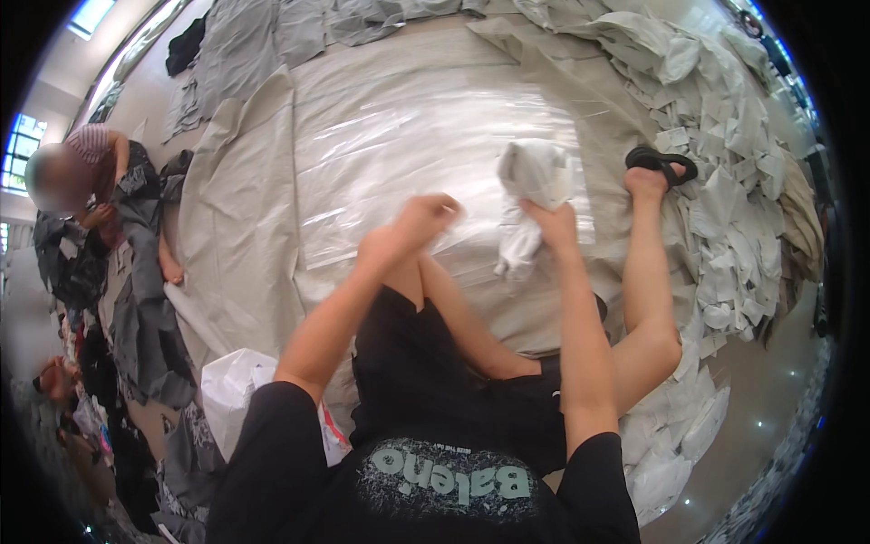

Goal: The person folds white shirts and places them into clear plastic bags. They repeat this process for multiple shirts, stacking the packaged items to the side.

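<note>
My right hand (555, 222) is closed on a pale grey-white piece of cloth (533, 172). The cloth is bunched, with one part standing up above my fingers and another hanging down beside them. To the left, my left hand (428, 219) hovers apart from the cloth, fingers curled in and the tips blurred by motion. Whatever those fingers may hold cannot be made out. Under both hands lies a shiny clear plastic sheet (390, 172), spread on a beige ground cloth (240, 208).
Heaps of pale fabric pieces (725, 190) run along the right side. Grey cloth (263, 45) lies at the back. A white plastic bag (231, 385) sits by my left elbow. At far left another person (91, 172) sits among dark garments (149, 299). A black sandal (662, 166) is on my outstretched foot.
</note>
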Motion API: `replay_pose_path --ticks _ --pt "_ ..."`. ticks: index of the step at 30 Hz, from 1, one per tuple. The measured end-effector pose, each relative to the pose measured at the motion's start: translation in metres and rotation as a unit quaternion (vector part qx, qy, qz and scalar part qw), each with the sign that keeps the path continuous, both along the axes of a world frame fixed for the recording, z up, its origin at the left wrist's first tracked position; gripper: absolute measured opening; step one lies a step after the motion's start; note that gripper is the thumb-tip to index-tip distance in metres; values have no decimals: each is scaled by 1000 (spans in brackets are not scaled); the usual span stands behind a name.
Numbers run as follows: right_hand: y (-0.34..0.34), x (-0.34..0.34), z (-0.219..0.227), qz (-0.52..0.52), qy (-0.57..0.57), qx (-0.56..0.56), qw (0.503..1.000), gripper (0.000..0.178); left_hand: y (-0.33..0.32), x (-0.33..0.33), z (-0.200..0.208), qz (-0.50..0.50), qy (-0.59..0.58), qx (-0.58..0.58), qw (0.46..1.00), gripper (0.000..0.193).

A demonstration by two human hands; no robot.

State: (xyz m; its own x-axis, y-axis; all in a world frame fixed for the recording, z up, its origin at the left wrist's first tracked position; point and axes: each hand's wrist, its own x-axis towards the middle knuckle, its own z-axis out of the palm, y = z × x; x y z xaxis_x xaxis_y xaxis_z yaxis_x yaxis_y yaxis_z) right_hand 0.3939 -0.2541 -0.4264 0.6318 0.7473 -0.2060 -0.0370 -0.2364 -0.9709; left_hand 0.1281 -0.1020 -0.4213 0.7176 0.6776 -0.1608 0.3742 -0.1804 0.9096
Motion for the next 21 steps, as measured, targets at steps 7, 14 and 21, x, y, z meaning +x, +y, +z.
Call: replay_pose_path --ticks 7,14,21 --pt "-62 6 98 38 171 4 985 47 51 -191 -39 -110 216 320 916 31" --pt "-99 -13 125 80 210 40 974 44 57 -192 -70 -42 223 310 923 22" --pt "-119 -25 135 245 -4 8 970 57 73 -46 72 -60 144 72 985 28"
